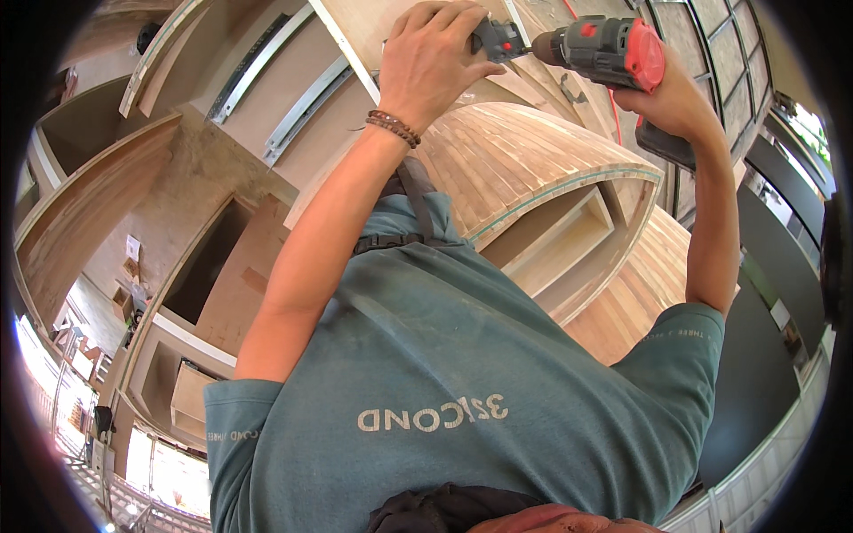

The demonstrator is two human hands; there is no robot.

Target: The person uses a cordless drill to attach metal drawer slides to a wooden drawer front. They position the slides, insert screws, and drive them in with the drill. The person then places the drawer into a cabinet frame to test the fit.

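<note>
My right hand (673, 105) grips a cordless drill (600, 46), dark grey with a red rear end, held roughly level and its chuck pointing left. My left hand (434, 55), with brown beaded bracelets at the wrist, closes over a small dark grey block with a red button (499, 42). The drill's front end meets or nearly meets the block's right side; I cannot tell if they touch. Both hands are above a pale wooden panel at the top of the view.
A curved wooden cabinet (542, 173) with slatted sides and an open compartment stands in front of me. On the left are metal drawer slides (306, 111) fixed to a panel and several open wooden carcasses (98, 191). A red cord (615, 120) runs beneath the drill.
</note>
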